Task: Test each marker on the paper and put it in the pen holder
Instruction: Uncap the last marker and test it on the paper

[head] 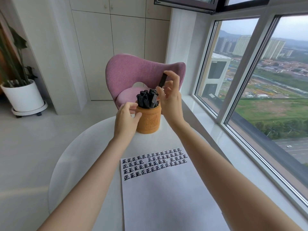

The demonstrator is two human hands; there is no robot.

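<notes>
The right hand [170,97] holds 1 black marker [162,80] just above the pen holder [149,121], its fingers [173,77] and thumb pinching the barrel near its lower end. The marker is tilted, top leaning toward the window [250,80], and it is not yet among the others. That pinch near the bottom probably lets the hand steer the tip into whatever gap is left. The left hand [126,118] grips the holder's left side, fingers [133,108] curled at the rim and thumb against the wall, likely to keep it from tipping or sliding. The holder looks nearly full with a tight bunch of black markers [146,99] standing upright, so a push from a new one could shift it. It stands at the far side of the round white table [80,155], beyond the paper [166,194]. The paper lies nearer the person, its top covered in rows of black test marks. A pink chair [130,72] stands behind the table.
</notes>
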